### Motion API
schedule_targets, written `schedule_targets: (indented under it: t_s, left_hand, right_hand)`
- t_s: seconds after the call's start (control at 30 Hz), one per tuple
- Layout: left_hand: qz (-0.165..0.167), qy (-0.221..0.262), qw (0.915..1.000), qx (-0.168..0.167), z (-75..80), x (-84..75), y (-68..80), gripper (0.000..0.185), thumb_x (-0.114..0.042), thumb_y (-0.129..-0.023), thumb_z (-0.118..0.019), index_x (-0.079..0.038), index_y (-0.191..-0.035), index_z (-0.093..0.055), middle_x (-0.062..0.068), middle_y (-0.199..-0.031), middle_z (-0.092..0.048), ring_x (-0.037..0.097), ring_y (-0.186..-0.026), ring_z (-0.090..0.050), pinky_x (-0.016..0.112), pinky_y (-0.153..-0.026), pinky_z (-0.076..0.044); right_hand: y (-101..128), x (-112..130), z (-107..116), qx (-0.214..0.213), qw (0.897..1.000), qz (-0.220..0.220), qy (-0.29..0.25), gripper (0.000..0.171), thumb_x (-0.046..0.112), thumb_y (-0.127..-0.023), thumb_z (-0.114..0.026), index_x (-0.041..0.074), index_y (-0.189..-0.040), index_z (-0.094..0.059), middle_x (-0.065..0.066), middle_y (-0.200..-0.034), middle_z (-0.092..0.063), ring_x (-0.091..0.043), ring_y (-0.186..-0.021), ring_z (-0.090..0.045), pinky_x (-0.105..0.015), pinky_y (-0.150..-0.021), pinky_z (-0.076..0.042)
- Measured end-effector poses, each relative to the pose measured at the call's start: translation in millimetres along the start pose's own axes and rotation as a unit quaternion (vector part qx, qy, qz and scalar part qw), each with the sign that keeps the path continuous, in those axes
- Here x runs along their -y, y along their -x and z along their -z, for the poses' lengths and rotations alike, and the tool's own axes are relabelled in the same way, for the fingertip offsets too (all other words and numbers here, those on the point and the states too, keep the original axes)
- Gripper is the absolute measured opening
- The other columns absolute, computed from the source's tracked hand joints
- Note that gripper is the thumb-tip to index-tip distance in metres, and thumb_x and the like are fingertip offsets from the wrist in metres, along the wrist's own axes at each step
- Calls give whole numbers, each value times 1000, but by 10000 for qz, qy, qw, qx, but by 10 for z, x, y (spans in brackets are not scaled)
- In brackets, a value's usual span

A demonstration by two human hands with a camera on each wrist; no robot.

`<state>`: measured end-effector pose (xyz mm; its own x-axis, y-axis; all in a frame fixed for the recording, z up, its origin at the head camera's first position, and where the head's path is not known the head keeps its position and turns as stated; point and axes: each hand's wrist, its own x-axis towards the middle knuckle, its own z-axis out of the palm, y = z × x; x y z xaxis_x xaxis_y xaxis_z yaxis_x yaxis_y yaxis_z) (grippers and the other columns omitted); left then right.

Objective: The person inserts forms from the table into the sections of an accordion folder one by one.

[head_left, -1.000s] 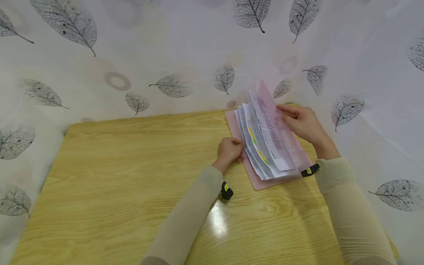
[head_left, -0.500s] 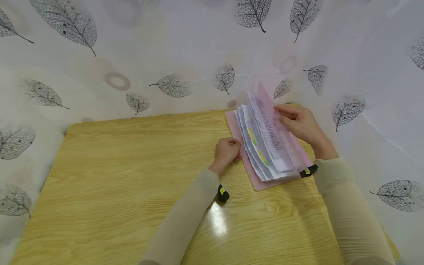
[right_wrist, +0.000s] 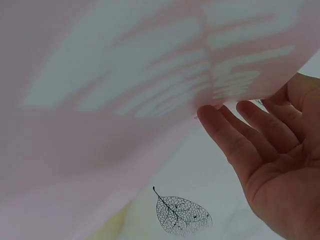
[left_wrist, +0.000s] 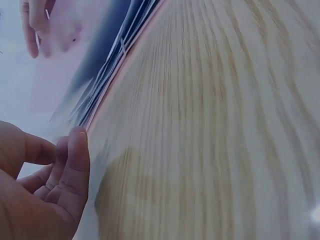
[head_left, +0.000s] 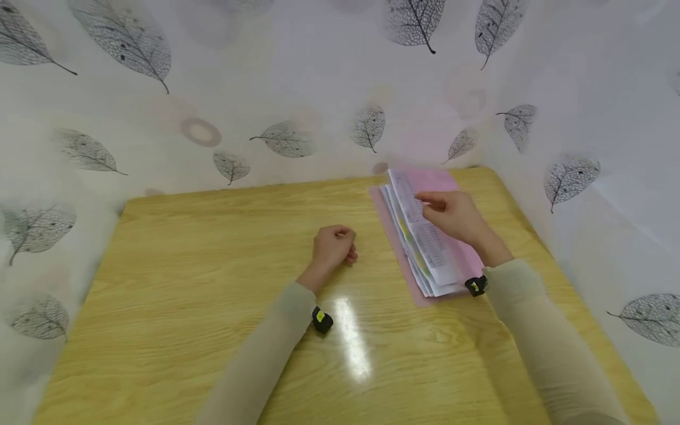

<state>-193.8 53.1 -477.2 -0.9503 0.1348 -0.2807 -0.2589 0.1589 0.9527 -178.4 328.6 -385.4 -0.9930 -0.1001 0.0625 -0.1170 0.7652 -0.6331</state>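
A pink folder [head_left: 425,179] stuffed with printed papers [head_left: 432,265] lies at the back right of the wooden table [head_left: 212,265]. My right hand [head_left: 451,215] rests on top of it, its straight fingers [right_wrist: 210,117] pressing the translucent pink cover [right_wrist: 100,100] down over the sheets. My left hand [head_left: 333,245] sits on the bare wood to the left of the folder, loosely curled and holding nothing. In the left wrist view the left hand's fingers [left_wrist: 70,165] lie just short of the stacked paper edges [left_wrist: 100,90].
A white curtain printed with grey leaves [head_left: 287,139] closes in the table at the back and on both sides. Black and yellow bands sit on both wrists [head_left: 321,320]. Bare wood stretches across the left and front of the table.
The raised pink cover and top sheets have come down flat under my right hand. My left hand has let go of the folder's left edge and drawn back to the left onto the table.
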Motion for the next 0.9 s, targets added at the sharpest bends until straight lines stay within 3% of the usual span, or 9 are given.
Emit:
schedule_targets:
  t_s: [0.1, 0.17, 0.23, 0.33, 0.43, 0.57, 0.7, 0.8, 0.9]
  left_hand:
    - [-39, -84, 9999, -51, 150, 11, 31, 20, -13, -104, -63, 0, -113, -76, 12, -78, -74, 14, -57, -70, 29, -55, -63]
    - [-82, -140, 9998, -74, 253, 13, 47, 21, -14, -104, -63, 0, -114, -75, 13, -80, -75, 14, -59, -71, 29, -56, -64]
    - [-140, -211, 9996, -85, 360, 9, 64, 21, -14, -104, -64, 0, -115, -75, 13, -82, -75, 15, -60, -71, 30, -58, -64]
    - [-307, -458, 9984, -142, 527, -4, 87, 22, -14, -105, -63, 1, -115, -75, 15, -84, -75, 18, -63, -73, 29, -60, -64]
    - [-645, -1002, 9924, -319, 700, -32, 105, 24, -16, -105, -62, 1, -116, -75, 16, -86, -76, 21, -68, -74, 28, -61, -62]
    - [-1221, -2134, 9663, -759, 935, -88, 109, 28, -20, -105, -59, -3, -118, -77, 12, -91, -78, 24, -77, -72, 31, -66, -57]
    - [-1710, -3043, 9313, -1044, 1202, -132, 112, 32, -23, -106, -57, -3, -122, -76, 14, -99, -79, 29, -85, -73, 43, -75, -60]
    - [-2007, -3595, 9047, -1098, 1433, -155, 116, 34, -23, -108, -55, -1, -127, -73, 19, -107, -79, 35, -79, -73, 49, -72, -60]
    - [-2098, -4185, 8768, -1098, 1667, -184, 120, 39, -25, -109, -55, 1, -135, -67, 26, -110, -76, 42, -80, -71, 55, -71, -59]
  right_hand:
    - [2, 0, -135, 35, 9994, 202, 286, 39, 9, -97, -57, 5, -132, -73, -18, -128, -75, -34, -111, -74, -22, -74, -48]
    - [4, 2, -237, -5, 9982, 317, 516, 40, 9, -95, -57, 6, -131, -74, -17, -115, -79, -29, -87, -74, -27, -67, -44]
    - [6, 11, -341, -26, 9957, 447, 811, 41, 9, -93, -56, 5, -130, -75, -13, -92, -79, -19, -64, -61, -27, -59, -38]
    - [0, 24, -487, 52, 9889, 618, 1348, 42, 10, -92, -57, 5, -130, -74, -2, -63, -58, -12, -52, -34, -26, -52, -28]
    - [-5, 37, -606, 231, 9786, 709, 1920, 38, 12, -94, -60, 6, -129, -74, 2, -56, -41, -13, -52, -34, -29, -51, -30]
    - [3, 57, -734, 484, 9693, 629, 2327, 32, 16, -98, -65, 6, -127, -73, 1, -61, -48, -19, -57, -46, -34, -53, -40]
    - [17, 70, -825, 682, 9653, 635, 2439, 9, 16, -98, -66, 9, -99, -71, 0, -66, -56, -21, -61, -52, -36, -53, -45]
    - [16, 88, -836, 785, 9657, 648, 2389, 16, 16, -100, -63, 12, -85, -61, -4, -67, -60, -24, -62, -57, -41, -54, -49]
    - [0, 134, -789, 894, 9687, 504, 2262, 22, 23, -106, -57, 6, -106, -71, -13, -81, -71, -33, -75, -68, -51, -65, -58]
